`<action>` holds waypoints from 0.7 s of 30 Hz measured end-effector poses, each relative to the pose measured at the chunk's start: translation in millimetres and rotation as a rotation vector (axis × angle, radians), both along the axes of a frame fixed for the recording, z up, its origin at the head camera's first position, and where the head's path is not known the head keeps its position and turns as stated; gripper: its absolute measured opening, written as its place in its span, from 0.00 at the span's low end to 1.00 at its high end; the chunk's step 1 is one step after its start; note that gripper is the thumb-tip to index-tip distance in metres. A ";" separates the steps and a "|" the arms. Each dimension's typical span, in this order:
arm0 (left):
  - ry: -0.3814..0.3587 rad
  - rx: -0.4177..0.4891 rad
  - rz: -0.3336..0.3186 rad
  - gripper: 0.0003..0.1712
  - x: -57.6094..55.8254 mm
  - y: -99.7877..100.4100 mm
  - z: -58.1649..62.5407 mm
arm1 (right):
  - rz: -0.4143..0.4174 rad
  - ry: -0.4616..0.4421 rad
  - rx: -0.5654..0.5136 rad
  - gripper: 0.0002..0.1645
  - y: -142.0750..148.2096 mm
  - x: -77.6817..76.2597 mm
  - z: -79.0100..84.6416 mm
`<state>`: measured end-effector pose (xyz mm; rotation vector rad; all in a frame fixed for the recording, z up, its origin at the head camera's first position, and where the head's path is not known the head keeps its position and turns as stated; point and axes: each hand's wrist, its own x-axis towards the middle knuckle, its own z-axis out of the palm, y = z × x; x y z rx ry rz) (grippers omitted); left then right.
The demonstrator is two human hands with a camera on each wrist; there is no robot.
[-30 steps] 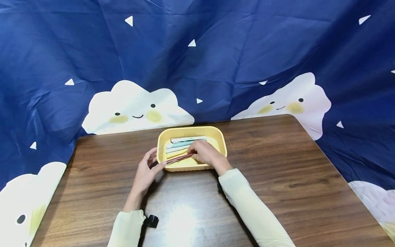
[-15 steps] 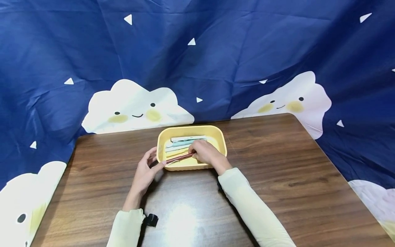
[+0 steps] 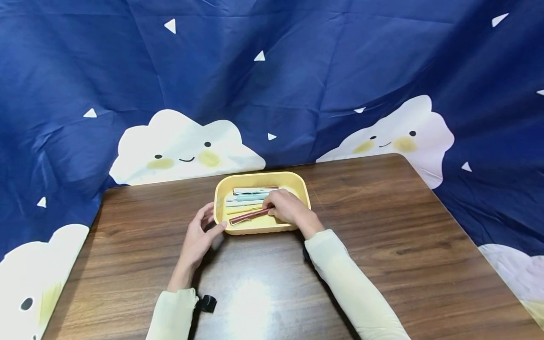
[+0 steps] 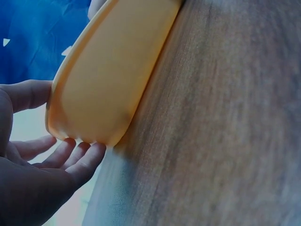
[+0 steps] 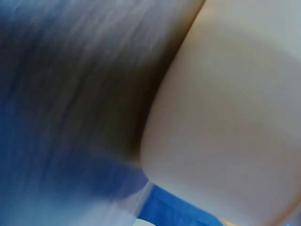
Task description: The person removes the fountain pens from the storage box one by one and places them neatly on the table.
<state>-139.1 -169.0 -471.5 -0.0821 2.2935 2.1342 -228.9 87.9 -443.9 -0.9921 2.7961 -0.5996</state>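
A yellow plastic box (image 3: pixel 259 231) stands on the table with several pens lying inside. My left hand (image 3: pixel 197 241) holds its near left corner; in the left wrist view the thumb is at the rim and the fingertips (image 4: pixel 91 157) touch the outer wall (image 4: pixel 103 70). My right hand (image 3: pixel 289 210) reaches over the near right side and pinches a dark red pen (image 3: pixel 246 217) by its right end. That pen slants along the front of the box, clip facing the near side. Behind it lie a yellow pen (image 3: pixel 240 210), a teal pen (image 3: pixel 246 198) and whitish pens (image 3: pixel 250 191).
The brown wooden table (image 3: pixel 382 236) extends around the box, with a bright glare in front. A blue cloth (image 3: pixel 297 85) with white clouds hangs behind it. In the right wrist view the box's blurred wall (image 5: pixel 225 117) fills the right side, and no fingers show.
The right hand has moved slightly right with the dark red pen. The pen's left end has come away from the left thumb. The left hand keeps its place on the box.
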 end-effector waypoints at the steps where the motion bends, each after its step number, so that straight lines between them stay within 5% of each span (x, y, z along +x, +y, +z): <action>1: -0.001 -0.001 0.000 0.37 0.2 -0.2 0.0 | 0.002 0.005 -0.003 0.07 0.9 0.1 0.6; 21: 0.003 -0.003 0.007 0.38 0.5 -0.7 0.9 | -0.001 0.070 -0.081 0.08 21.7 3.9 16.8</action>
